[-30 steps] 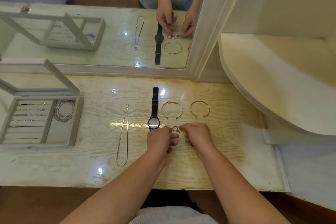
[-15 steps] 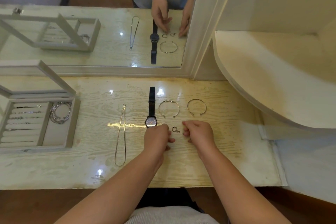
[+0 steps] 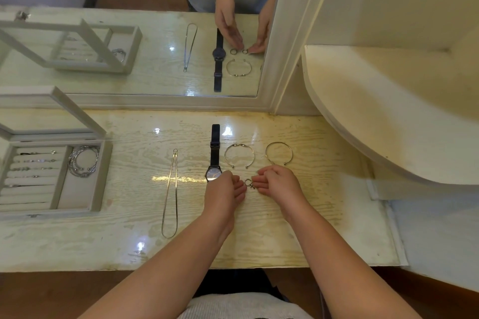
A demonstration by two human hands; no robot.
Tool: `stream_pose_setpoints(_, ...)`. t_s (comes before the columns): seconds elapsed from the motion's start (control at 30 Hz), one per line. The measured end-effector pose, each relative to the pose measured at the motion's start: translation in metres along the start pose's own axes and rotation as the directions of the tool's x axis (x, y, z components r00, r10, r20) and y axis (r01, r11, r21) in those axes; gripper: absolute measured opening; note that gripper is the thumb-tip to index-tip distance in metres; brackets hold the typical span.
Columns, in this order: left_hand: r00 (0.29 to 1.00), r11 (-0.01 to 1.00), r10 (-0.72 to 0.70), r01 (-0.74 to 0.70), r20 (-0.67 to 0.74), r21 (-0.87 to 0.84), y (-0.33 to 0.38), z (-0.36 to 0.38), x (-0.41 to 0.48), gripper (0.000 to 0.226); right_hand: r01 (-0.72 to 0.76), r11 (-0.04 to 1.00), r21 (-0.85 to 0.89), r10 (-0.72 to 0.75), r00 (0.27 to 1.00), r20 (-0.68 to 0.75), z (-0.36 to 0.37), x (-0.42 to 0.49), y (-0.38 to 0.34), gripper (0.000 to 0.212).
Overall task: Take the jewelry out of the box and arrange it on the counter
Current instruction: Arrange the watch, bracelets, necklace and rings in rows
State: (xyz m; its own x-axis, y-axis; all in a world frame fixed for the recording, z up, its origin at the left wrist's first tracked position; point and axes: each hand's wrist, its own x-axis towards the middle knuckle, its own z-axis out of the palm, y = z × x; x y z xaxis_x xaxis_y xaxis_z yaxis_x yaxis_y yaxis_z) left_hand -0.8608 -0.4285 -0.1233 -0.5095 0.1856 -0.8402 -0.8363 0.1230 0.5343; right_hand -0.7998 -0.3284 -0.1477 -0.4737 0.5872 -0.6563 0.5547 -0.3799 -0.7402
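Since a moment before, the left hand (image 3: 225, 190) had been drawn back and loosened, fingers half open and empty, so that the small ring (image 3: 249, 183) was left lying on the counter (image 3: 298, 228) between the hands. It was touched only by the fingertips of the right hand (image 3: 278, 181) (loosely curled, nothing gripped), just below the two bangles (image 3: 239, 155). With rings and bracelets seen remaining in the box (image 3: 99, 176), the arranging was judged unfinished

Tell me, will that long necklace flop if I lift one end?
Probably yes. The necklace lies as a thin, narrow loop flat on the counter, so it likely droops and swings. It looks smooth and shiny, so it may slide through fingers. Probably light.
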Motion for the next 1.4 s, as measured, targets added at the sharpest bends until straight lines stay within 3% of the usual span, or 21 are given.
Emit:
stream_pose_setpoints(0.47, 0.999, 0.998, 0.021, -0.023, 0.032, 0.051, 0.005, 0.002, 0.009, 0.028, -0.145, 0.95, 0.278, 0.145, 0.989, 0.02, 0.0, -0.011, -0.004, 0.022)
stream_pose_setpoints(0.7, 0.999, 0.998, 0.04, -0.042, 0.032, 0.048, 0.009, -0.003, 0.008, 0.029, -0.137, 0.947, 0.29, 0.153, 0.988, -0.034, -0.003, -0.013, -0.004, 0.017)
stream_pose_setpoints(0.83, 0.993, 0.992, 0.108, -0.11, 0.044, 0.057, 0.023, -0.016, 0.002, 0.024, -0.077, 0.957, 0.281, 0.097, 0.994, -0.058, -0.004, -0.016, -0.007, 0.016)
stream_pose_setpoints(0.97, 0.964, 0.952, 0.266, -0.265, 0.016, 0.151, 0.042, -0.048, 0.0, 0.011, -0.03, 0.956, 0.292, 0.02, 0.999, 0.036, 0.014, -0.024, -0.02, 0.017)
stream_pose_setpoints(1.13, 0.929, 0.906, 0.365, -0.341, -0.056, 0.253, 0.063, -0.101, 0.009, 0.008, -0.006, 0.977, 0.215, -0.035, 0.981, 0.189, 0.051, -0.029, -0.036, 0.014)
stream_pose_setpoints(1.4, 0.927, 0.916, 0.358, -0.327, -0.108, 0.232, 0.075, -0.14, 0.031, 0.013, 0.189, 0.963, -0.194, -0.139, 0.959, 0.246, 0.124, 0.001, -0.059, 0.006)
